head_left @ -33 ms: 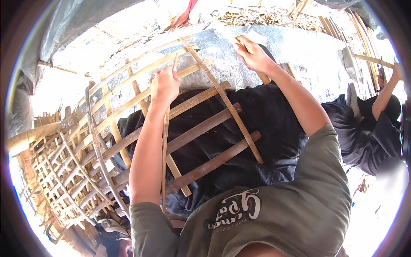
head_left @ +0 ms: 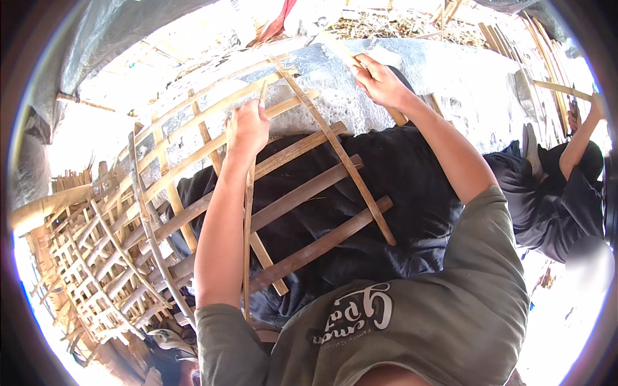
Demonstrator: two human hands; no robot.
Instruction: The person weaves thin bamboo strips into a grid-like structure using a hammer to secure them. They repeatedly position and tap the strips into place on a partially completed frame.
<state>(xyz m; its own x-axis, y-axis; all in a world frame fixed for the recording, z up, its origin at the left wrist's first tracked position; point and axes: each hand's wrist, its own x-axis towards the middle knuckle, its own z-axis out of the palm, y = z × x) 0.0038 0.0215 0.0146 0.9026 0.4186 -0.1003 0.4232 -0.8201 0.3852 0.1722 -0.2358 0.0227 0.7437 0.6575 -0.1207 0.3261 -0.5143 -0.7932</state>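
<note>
A lattice of split bamboo strips (head_left: 309,193) lies across my lap, over dark cloth (head_left: 412,174). My left hand (head_left: 248,132) is closed round a thin upright bamboo strip (head_left: 248,238), whose tip pokes out above the fingers. This strip crosses the wider slats of the lattice. Up and to the right, my right hand (head_left: 380,80) is closed on a pale wooden stick (head_left: 340,48), held clear of the lattice. Toward the upper left the stick runs into glare, so its far end is hard to make out.
More woven lattice (head_left: 96,276) stretches off at the left. A pale grey block-like surface (head_left: 444,64) lies beyond my knees. Bamboo scraps (head_left: 412,26) are heaped at the back. At the right sits another person in dark clothes (head_left: 547,199), a hand on a bamboo strip (head_left: 563,90).
</note>
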